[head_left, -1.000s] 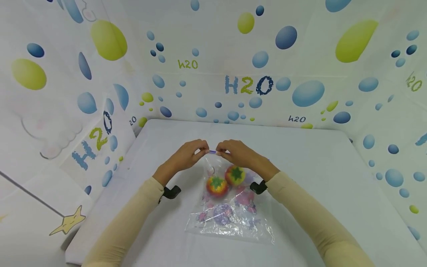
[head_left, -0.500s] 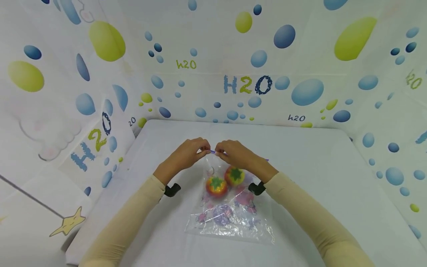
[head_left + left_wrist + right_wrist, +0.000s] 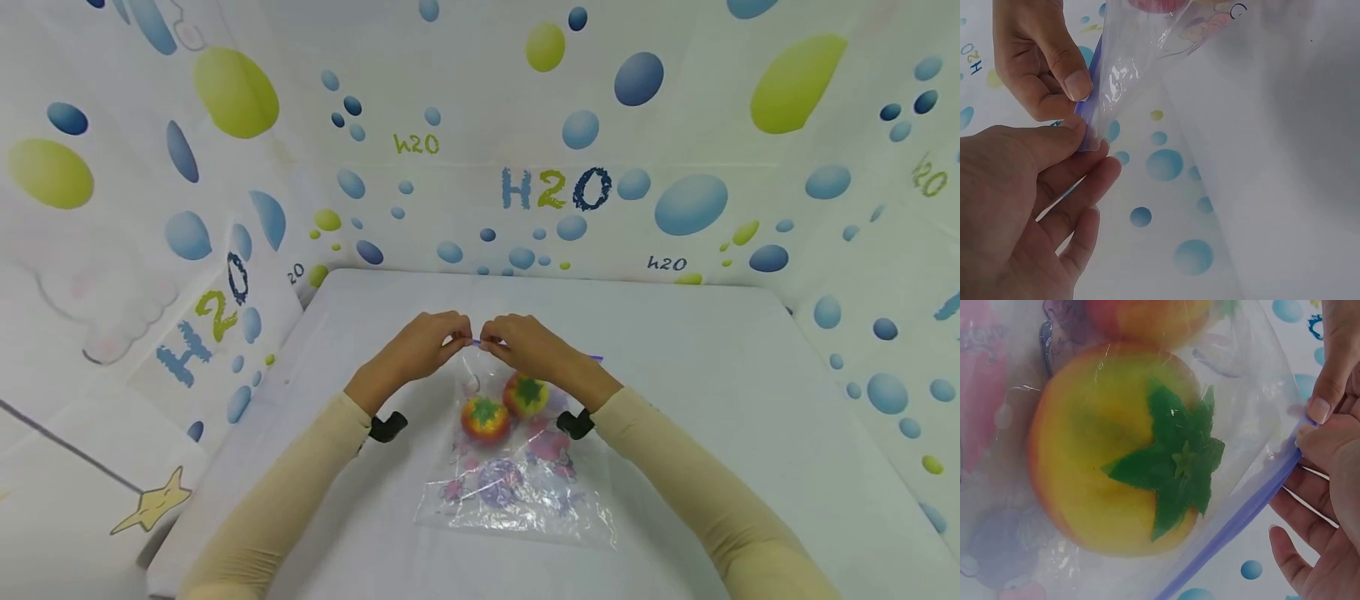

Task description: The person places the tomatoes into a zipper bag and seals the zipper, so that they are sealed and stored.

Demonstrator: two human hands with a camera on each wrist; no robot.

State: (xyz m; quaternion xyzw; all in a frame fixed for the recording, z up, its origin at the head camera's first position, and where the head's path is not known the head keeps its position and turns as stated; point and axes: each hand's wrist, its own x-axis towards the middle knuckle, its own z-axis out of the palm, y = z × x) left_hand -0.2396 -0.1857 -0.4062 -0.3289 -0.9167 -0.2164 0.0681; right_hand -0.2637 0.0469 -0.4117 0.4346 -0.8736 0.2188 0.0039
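Observation:
A clear plastic zip bag [image 3: 517, 517] with pink and purple prints lies on the table, its purple zip strip [image 3: 1235, 519] at the far edge. Inside it are two red-and-yellow tomatoes with green leafy tops, a nearer tomato [image 3: 485, 419] and a farther tomato [image 3: 1110, 456]. My left hand [image 3: 429, 343] pinches the strip's left corner between thumb and fingers, as the left wrist view shows. Right beside it, my right hand [image 3: 528, 343] pinches the same strip with thumb and forefinger. Its wrist covers part of the strip in the head view.
The bag lies on a table [image 3: 697, 400] with a white cover. Behind and to the sides hang white sheets [image 3: 465, 92] printed with blue and green drops. A dark wrist camera [image 3: 388, 427] sits under the left wrist, another camera [image 3: 576, 423] under the right.
My right hand has slid slightly left along the strip toward the left hand, narrowing the gap. More of the strip's right end shows. The left hand and tomatoes stay nearly in place.

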